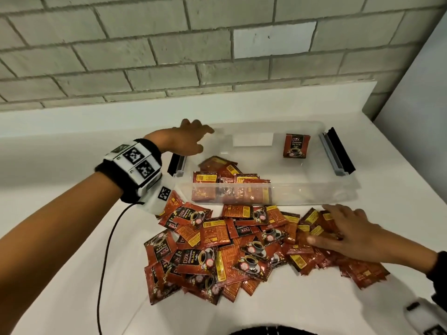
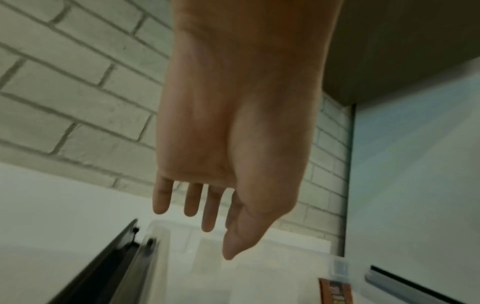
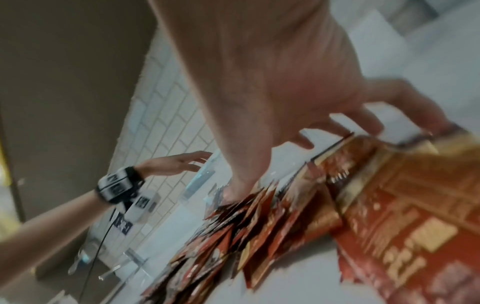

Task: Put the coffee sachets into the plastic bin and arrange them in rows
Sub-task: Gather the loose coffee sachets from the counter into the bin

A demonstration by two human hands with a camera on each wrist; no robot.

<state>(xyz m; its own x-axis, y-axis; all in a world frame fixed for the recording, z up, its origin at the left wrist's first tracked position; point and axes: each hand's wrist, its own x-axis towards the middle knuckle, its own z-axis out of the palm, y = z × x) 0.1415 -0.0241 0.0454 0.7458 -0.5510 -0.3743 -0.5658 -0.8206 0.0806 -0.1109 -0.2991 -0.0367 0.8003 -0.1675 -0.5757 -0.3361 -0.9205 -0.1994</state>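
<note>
A clear plastic bin (image 1: pixel 314 189) stands on the white counter. Several red coffee sachets (image 1: pixel 227 180) lie loose in its left half, and one sachet (image 1: pixel 296 145) stands upright at the back right. A big pile of sachets (image 1: pixel 217 247) covers the counter in front of the bin. My left hand (image 1: pixel 186 139) hovers over the bin's back left corner, fingers straight and holding nothing; in the left wrist view the left hand (image 2: pixel 207 205) hangs above the bin (image 2: pixel 259 257). My right hand (image 1: pixel 343 230) lies flat with spread fingers on the pile's right side; the right hand (image 3: pixel 337 127) touches sachets (image 3: pixel 389 195) there.
Black and grey latch handles sit at the bin's left end (image 1: pixel 176 165) and right end (image 1: pixel 338 153). A brick wall (image 1: pixel 169 56) rises behind the counter, and a pale panel (image 1: pixel 416 105) closes the right side. A black cable (image 1: pixel 106 250) hangs from my left wrist.
</note>
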